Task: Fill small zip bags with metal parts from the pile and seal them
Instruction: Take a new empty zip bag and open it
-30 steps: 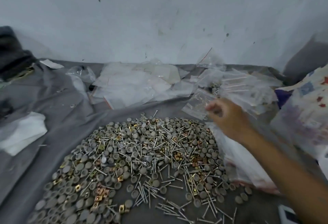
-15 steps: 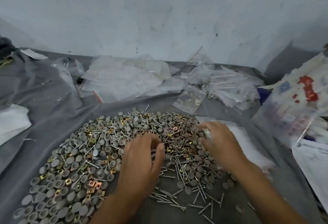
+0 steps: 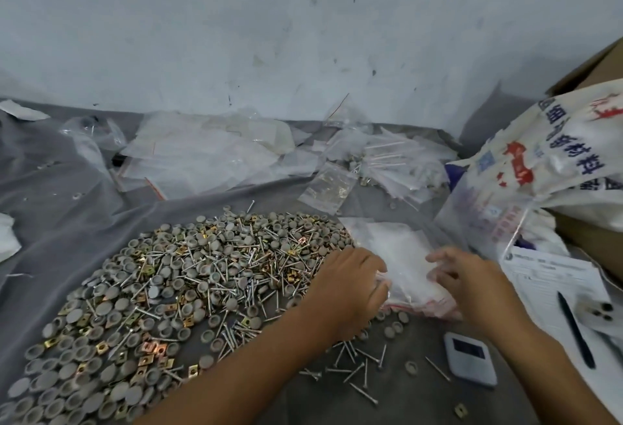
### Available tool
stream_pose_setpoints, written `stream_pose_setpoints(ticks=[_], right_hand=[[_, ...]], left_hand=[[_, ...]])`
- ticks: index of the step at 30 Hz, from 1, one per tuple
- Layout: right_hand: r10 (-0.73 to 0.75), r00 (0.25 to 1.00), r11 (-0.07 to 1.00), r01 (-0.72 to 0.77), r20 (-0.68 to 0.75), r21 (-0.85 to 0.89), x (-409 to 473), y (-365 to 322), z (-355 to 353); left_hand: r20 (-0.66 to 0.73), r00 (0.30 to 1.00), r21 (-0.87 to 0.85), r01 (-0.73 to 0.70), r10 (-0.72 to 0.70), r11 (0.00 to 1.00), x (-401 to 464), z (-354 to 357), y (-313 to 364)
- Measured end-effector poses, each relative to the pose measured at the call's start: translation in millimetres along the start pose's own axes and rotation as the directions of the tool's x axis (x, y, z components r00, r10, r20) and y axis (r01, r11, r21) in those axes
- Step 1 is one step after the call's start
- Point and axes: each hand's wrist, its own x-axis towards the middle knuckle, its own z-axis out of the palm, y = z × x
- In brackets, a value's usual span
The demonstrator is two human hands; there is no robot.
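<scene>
A wide pile of metal parts [image 3: 202, 273], made of grey round caps, screws and brass square nuts, lies on a grey cloth. To its right sits a stack of empty zip bags [image 3: 401, 249] with red strips along the near edge. My left hand [image 3: 350, 286] is at the stack's left edge with its fingers bent downward; what they hold is hidden. My right hand [image 3: 472, 279] rests on the stack's right side, fingers loosely spread over the plastic. One filled bag [image 3: 328, 187] lies beyond the pile, and several more filled bags [image 3: 391, 158] are heaped behind it.
Clear plastic sheets [image 3: 202, 155] lie along the wall at the back. A printed sack [image 3: 556, 155] and a cardboard box [image 3: 600, 64] stand at the right. A paper form [image 3: 553, 276] with a pen [image 3: 574, 330] and a small white device [image 3: 470, 362] lie near my right forearm.
Both hands have moved right, off the pile and onto the stack of empty bags. A second ago only my right hand was in view, raised near the filled bags.
</scene>
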Motion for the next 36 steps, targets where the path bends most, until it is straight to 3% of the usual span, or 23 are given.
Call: stream_pose_setpoints(ticks=[3,5,9,14,20,23,30,36], right_hand=[[0.018,0.989,0.963,0.021,-0.144,0.269,-7.1,-18.1,-0.8],[0.020,0.981,0.864,0.079,-0.192,0.497,-10.6,-33.9,-0.1],[-0.034,0.999,0.605,0.038,-0.021,0.795,-12.7,-70.1,9.4],[-0.066,0.996,0.412,-0.026,0.058,0.911,-15.1,-96.6,23.2],[-0.027,1.000,0.389,0.005,0.006,0.921,-27.5,-133.1,52.9],[-0.086,0.996,0.481,0.020,0.024,0.876,-31.8,-142.0,67.8],[-0.279,0.960,0.667,0.199,-0.006,0.718,-41.5,-163.6,97.5],[-0.457,0.872,0.605,0.449,-0.175,0.658,-52.7,-179.1,117.2]], left_hand=[[-0.074,0.990,-0.146,0.106,-0.117,0.984,-0.6,6.0,14.8],[-0.036,0.975,-0.318,0.196,-0.219,0.928,-1.6,6.4,24.2],[-0.041,0.941,-0.475,0.278,-0.337,0.835,-1.7,-7.4,27.2],[-0.153,0.909,-0.448,0.287,-0.388,0.847,-9.2,-43.3,5.8],[-0.189,0.914,-0.119,0.342,-0.359,0.932,-37.2,-77.2,-10.9],[-0.180,0.892,-0.012,0.419,-0.414,0.908,-51.8,-82.9,-18.2],[-0.268,0.837,-0.098,0.469,-0.477,0.878,-92.7,-77.8,-50.9],[-0.349,0.784,-0.291,0.429,-0.512,0.855,-104.9,-73.9,-70.3]])
